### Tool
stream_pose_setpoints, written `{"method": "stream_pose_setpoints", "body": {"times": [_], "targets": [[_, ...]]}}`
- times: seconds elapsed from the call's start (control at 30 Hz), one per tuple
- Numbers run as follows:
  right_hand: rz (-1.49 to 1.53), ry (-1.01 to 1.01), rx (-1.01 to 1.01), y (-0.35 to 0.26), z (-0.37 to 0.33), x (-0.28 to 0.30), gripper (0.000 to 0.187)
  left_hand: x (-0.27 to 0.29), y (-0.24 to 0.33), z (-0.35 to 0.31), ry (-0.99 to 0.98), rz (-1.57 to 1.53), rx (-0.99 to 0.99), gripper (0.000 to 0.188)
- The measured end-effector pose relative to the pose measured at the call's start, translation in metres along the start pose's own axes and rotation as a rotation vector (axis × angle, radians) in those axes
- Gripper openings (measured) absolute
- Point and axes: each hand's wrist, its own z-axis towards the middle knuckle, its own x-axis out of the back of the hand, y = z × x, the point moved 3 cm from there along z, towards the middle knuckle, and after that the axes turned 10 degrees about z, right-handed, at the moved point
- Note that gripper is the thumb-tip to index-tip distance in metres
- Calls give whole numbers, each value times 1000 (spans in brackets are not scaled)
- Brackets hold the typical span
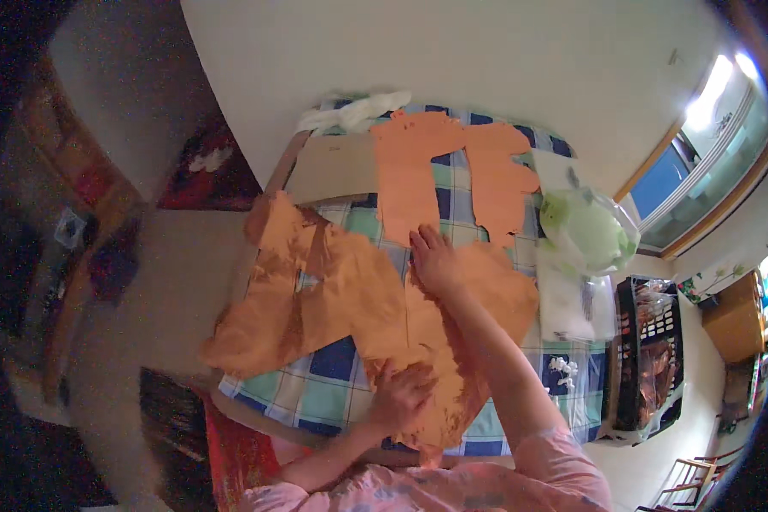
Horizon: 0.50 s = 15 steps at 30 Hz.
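Orange sheet (428,331) lay rumpled before me on the checked cloth (328,394). My left hand (399,398) had its fingers loosely bent on it; whether they pinched, I could not tell. My right hand (435,261) rested fingers outstretched, gripping nothing, its forearm (497,341) blocking part of the sheet. Flat, even pressure seemed best against wrinkling. Beyond, a pale-green bagged bundle (582,230) flanked two orange cut-outs (407,179).

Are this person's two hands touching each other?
Apart: the head view shows orange material lying in the gap between the left hand and the right hand.
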Motion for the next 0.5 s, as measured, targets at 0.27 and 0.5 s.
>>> {"method": "stream_pose_setpoints", "body": {"times": [0.27, 0.5], "targets": [[44, -62, -90, 10, -5, 5, 40, 19, -130, 197, 52, 111, 116, 15], [122, -74, -172, 16, -11, 7, 42, -17, -171, 243, -103, -197, 226, 21]]}}
